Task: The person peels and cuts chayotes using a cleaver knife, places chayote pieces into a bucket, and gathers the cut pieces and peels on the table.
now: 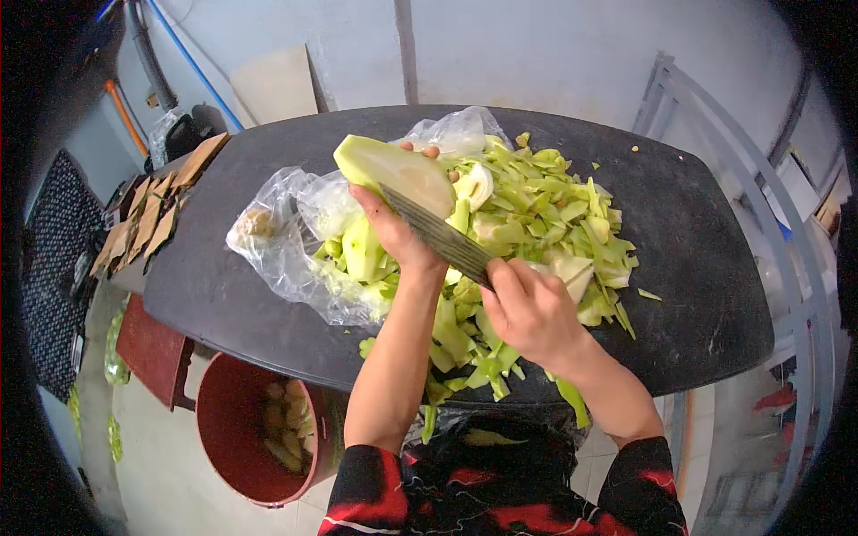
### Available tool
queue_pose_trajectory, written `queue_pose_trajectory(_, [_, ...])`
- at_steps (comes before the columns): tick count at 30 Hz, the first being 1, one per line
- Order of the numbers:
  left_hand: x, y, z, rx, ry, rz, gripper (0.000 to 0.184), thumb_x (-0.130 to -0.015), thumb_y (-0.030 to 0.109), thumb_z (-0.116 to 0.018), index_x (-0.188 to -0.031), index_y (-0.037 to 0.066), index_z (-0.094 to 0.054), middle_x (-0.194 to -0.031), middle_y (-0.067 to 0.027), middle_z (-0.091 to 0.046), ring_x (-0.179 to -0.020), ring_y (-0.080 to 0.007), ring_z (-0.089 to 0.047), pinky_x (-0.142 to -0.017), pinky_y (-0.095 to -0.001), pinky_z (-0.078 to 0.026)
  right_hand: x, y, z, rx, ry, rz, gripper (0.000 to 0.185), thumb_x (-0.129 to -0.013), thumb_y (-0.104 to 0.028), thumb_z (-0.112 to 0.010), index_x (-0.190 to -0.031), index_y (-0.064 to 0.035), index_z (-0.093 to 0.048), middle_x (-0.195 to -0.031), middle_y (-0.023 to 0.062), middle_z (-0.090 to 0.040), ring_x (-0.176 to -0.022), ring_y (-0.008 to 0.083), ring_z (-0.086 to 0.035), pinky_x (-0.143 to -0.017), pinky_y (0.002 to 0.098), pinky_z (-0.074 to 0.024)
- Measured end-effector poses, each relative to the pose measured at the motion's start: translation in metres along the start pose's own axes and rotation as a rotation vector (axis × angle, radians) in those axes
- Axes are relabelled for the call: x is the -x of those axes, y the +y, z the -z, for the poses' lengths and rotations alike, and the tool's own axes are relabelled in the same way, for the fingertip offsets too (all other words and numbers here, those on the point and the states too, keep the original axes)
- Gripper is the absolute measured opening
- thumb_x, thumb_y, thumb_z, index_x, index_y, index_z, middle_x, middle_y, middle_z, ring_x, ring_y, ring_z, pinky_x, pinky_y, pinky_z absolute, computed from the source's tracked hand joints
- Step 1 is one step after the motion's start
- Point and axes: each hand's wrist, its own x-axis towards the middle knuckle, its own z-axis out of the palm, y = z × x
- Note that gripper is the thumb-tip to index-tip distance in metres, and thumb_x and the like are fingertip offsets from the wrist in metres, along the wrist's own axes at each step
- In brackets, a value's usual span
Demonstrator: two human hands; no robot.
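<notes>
My left hand holds up a large peeled half of a pale green fruit, like a green papaya, with its whitish hollow side showing. My right hand is closed around the handle of a knife. Its broad grey blade slants up to the left, against or just in front of the fruit's lower edge; I cannot tell whether it cuts in. Below both hands spreads a heap of green peelings with pale pieces among them. The knife handle is mostly hidden by my fingers.
A clear plastic bag lies left of the peelings on the dark table. On the floor at the lower left stands a red bucket with pale pieces inside, beside a red stool. A grey metal frame stands at the right.
</notes>
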Motion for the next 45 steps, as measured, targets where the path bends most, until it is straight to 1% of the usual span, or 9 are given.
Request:
queue_pose_trajectory(6, [-0.006, -0.005, 0.014, 0.05, -0.008, -0.088, 0.078, -0.091, 0.07, -0.042, -0.138, 0.007, -0.038, -0.126, -0.0176, -0.051, -0.111, -0.0346, -0.055, -0.084, -0.0535, -0.056, 0.001, -0.002, -0.001, 0.014, -0.038, 0.015, 0.029, -0.078, -0.006, -0.068, -0.102, 0.0032, -0.054, -0.074, 0.0115, -0.055, -0.058, 0.0282, -0.059, -0.05, 0.0375, -0.0488])
queue_pose_trajectory(8, [-0.007, -0.005, 0.013, 0.143, -0.081, -0.119, 0.063, -0.098, 0.059, -0.036, -0.142, 0.014, -0.029, -0.13, -0.0162, -0.049, -0.108, -0.0306, -0.059, -0.078, -0.0439, -0.058, 0.002, -0.002, 0.0, 0.033, -0.05, 0.032, 0.029, -0.078, -0.008, -0.067, -0.103, 0.0028, -0.055, -0.075, 0.0111, -0.055, -0.058, 0.0278, -0.059, -0.05, 0.037, -0.0487])
queue_pose_trajectory(14, [-0.005, -0.003, 0.007, 0.055, -0.076, -0.213, 0.06, -0.098, 0.057, -0.041, -0.139, 0.014, -0.031, -0.127, -0.0163, -0.05, -0.108, -0.0303, -0.059, -0.077, -0.0435, -0.059, 0.005, 0.0, 0.001, 0.008, -0.067, 0.019, 0.029, -0.076, -0.007, -0.068, -0.101, 0.0021, -0.055, -0.075, 0.011, -0.056, -0.058, 0.0282, -0.06, -0.049, 0.0369, -0.0488])
queue_pose_trajectory(24, [0.012, -0.008, -0.012, 0.042, -0.076, -0.175, 0.059, -0.099, 0.056, -0.039, -0.138, 0.013, -0.032, -0.121, -0.0156, -0.052, -0.103, -0.0294, -0.059, -0.075, -0.0425, -0.057, -0.002, 0.002, -0.005, 0.04, -0.055, -0.027, 0.029, -0.074, -0.006, -0.07, -0.097, 0.0007, -0.053, -0.074, 0.0111, -0.056, -0.056, 0.0296, -0.06, -0.049, 0.038, -0.05])
queue_pose_trajectory(26, [0.012, -0.008, -0.01, 0.074, -0.081, -0.125, 0.058, -0.099, 0.056, -0.037, -0.138, 0.013, -0.032, -0.121, -0.0153, -0.053, -0.105, -0.0294, -0.058, -0.075, -0.0425, -0.057, -0.003, 0.005, -0.012, 0.055, 0.037, 0.027, 0.017, -0.079, -0.006, -0.06, -0.092, -0.0017, -0.05, -0.064, 0.0091, -0.051, -0.049, 0.027, -0.059, -0.04, 0.0371, -0.0476])
queue_pose_trajectory(29, [0.011, -0.007, -0.008, 0.059, -0.087, -0.113, 0.058, -0.1, 0.056, -0.035, -0.137, 0.012, -0.034, -0.121, -0.0153, -0.053, -0.105, -0.0299, -0.058, -0.075, -0.0431, -0.058, -0.003, 0.005, -0.014, 0.071, 0.024, 0.028, 0.016, -0.08, -0.006, -0.058, -0.092, -0.0012, -0.05, -0.063, 0.0094, -0.051, -0.048, 0.027, -0.059, -0.04, 0.0373, -0.0478])
queue_pose_trajectory(35, [0.01, -0.005, -0.006, 0.243, -0.144, -0.014, 0.056, -0.101, 0.055, -0.033, -0.135, 0.011, -0.036, -0.122, -0.0156, -0.052, -0.106, -0.031, -0.058, -0.077, -0.0451, -0.058, -0.006, 0.003, -0.017, 0.085, 0.0, 0.017, 0.016, -0.082, -0.008, -0.055, -0.094, -0.0009, -0.049, -0.064, 0.0103, -0.052, -0.05, 0.0269, -0.061, -0.04, 0.0371, -0.0488])
queue_pose_trajectory(41, [0.012, -0.007, -0.009, 0.006, -0.026, -0.1, 0.055, -0.101, 0.054, -0.034, -0.134, 0.01, -0.037, -0.121, -0.0161, -0.054, -0.104, -0.0324, -0.06, -0.076, -0.0455, -0.058, -0.008, 0.0, -0.017, 0.083, -0.026, -0.037, 0.019, -0.083, -0.008, -0.055, -0.098, -0.0002, -0.048, -0.066, 0.0115, -0.054, -0.052, 0.0283, -0.062, -0.042, 0.0375, -0.0502])
queue_pose_trajectory(45, [0.014, -0.012, -0.006, 0.144, -0.116, 0.004, 0.056, -0.1, 0.055, -0.036, -0.133, 0.009, -0.036, -0.12, -0.0157, -0.054, -0.102, -0.0322, -0.061, -0.074, -0.0448, -0.059, -0.009, 0.001, -0.018, 0.095, -0.043, -0.048, 0.019, -0.083, -0.008, -0.055, -0.099, 0.0001, -0.048, -0.068, 0.0125, -0.056, -0.054, 0.0296, -0.063, -0.043, 0.038, -0.0513])
